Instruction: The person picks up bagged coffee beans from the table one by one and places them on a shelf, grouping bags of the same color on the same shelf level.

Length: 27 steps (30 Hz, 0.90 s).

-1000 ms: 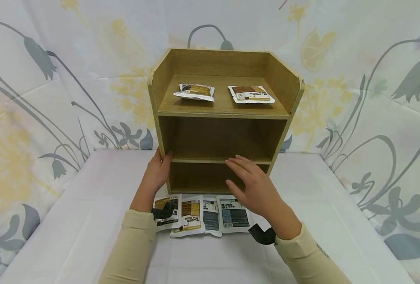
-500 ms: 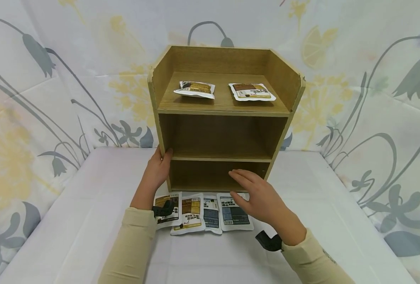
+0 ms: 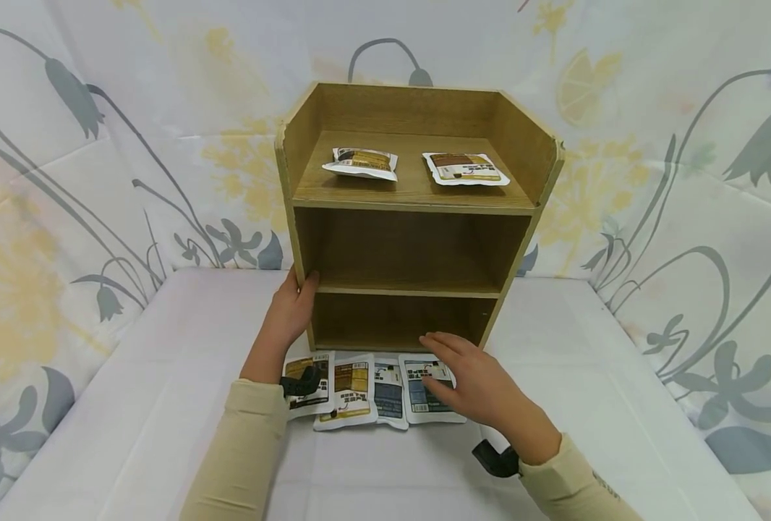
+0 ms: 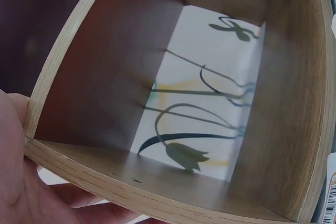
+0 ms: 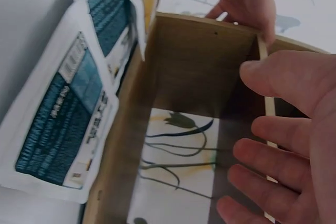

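Note:
My left hand (image 3: pixel 288 311) grips the left side panel of a small wooden shelf unit (image 3: pixel 418 208). Its thumb lies at the panel's front edge, and in the left wrist view the fingers (image 4: pixel 79 196) reach along the outside. My right hand (image 3: pixel 479 380), fingers spread and holding nothing, hovers before the lowest compartment, partly over a white pouch with a blue label (image 3: pixel 427 409). That pouch (image 5: pixel 63 114) also shows in the right wrist view. Beside it lie a second blue-labelled pouch (image 3: pixel 390 398) and two yellow-brown ones (image 3: pixel 349 398) (image 3: pixel 310 387), the leftmost partly hidden by the left wrist strap.
On the unit's top deck lie two more pouches, one at left (image 3: pixel 362 163) and one at right (image 3: pixel 465 169). A white cloth (image 3: pixel 184 405) covers the table. Flower-printed fabric (image 3: pixel 229 94) hangs behind and at both sides.
My right hand has come down from the middle shelf's edge to the front of the lowest compartment, near the right-hand pouch. The left hand has kept its grip on the side panel.

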Tool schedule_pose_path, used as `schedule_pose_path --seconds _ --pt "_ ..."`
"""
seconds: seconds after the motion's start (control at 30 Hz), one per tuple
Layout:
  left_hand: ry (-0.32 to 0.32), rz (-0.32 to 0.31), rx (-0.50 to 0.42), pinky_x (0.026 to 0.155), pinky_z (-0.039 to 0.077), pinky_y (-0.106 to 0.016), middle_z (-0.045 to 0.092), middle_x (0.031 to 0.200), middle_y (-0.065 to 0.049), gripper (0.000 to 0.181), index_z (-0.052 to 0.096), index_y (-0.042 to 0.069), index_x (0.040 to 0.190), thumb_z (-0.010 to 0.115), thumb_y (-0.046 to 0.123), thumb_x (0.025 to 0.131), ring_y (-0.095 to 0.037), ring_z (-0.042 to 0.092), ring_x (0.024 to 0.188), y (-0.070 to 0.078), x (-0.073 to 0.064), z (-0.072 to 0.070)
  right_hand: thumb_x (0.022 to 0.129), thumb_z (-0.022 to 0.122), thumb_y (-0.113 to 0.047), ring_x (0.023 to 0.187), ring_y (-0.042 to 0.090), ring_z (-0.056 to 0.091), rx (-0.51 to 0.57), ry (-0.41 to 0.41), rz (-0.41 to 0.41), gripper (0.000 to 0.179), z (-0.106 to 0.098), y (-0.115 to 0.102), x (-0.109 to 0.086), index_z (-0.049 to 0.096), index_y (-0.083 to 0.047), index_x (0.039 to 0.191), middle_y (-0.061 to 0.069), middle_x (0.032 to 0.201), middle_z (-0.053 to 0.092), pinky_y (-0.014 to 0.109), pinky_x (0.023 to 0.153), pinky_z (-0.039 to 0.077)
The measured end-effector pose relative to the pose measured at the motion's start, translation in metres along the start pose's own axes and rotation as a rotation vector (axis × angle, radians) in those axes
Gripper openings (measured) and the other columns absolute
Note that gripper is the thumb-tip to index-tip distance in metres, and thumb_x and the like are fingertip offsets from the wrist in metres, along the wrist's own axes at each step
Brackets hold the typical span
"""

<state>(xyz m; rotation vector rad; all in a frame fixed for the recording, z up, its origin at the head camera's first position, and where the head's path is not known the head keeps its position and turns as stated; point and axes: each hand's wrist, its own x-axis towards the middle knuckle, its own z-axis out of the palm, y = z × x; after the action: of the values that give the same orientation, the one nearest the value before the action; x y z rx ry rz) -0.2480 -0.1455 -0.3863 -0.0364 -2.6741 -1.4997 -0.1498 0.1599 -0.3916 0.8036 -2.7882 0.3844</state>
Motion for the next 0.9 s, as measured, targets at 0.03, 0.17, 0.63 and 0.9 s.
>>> schedule_pose_path --seconds 0.03,0.17,0.63,0.9 --pt "0.001 0.001 -0.001 0.107 0.035 -0.061 0.032 0.155 -0.019 0.07 0.012 0.02 0.157 0.027 0.058 0.1 -0.042 0.04 0.137 0.0 0.0 0.0 0.085 0.073 -0.037 0.127 0.029 0.054 0.002 -0.01 0.001 0.063 0.001 0.0 -0.001 0.053 -0.012 0.14 0.009 0.14 0.054 0.047 0.099 0.049" --pt "0.006 0.003 0.004 0.107 0.035 -0.061 0.032 0.155 -0.019 0.07 0.012 0.02 0.157 0.027 0.058 0.1 -0.042 0.039 0.137 -0.001 0.001 0.0 0.084 0.074 -0.039 0.129 0.03 0.052 0.003 -0.067 0.021 0.066 0.006 0.001 -0.003 0.052 -0.012 0.14 0.009 0.142 0.053 0.048 0.1 0.047" --pt "0.001 -0.008 0.008 0.107 0.035 -0.06 0.032 0.155 -0.019 0.07 0.012 0.022 0.157 0.026 0.059 0.1 -0.041 0.04 0.137 -0.002 0.0 0.0 0.081 0.075 -0.042 0.137 0.033 0.043 0.015 -0.251 0.052 0.075 0.022 0.006 -0.011 0.049 -0.009 0.143 0.01 0.147 0.047 0.048 0.106 0.042" --pt "0.0 -0.009 0.002 0.107 0.035 -0.061 0.031 0.156 -0.018 0.07 0.011 0.022 0.157 0.026 0.059 0.1 -0.041 0.039 0.137 -0.001 0.002 0.0 0.077 0.078 -0.044 0.136 0.031 0.044 0.018 -0.292 0.067 0.081 0.031 0.01 -0.008 0.048 -0.009 0.143 0.01 0.147 0.046 0.046 0.107 0.042"
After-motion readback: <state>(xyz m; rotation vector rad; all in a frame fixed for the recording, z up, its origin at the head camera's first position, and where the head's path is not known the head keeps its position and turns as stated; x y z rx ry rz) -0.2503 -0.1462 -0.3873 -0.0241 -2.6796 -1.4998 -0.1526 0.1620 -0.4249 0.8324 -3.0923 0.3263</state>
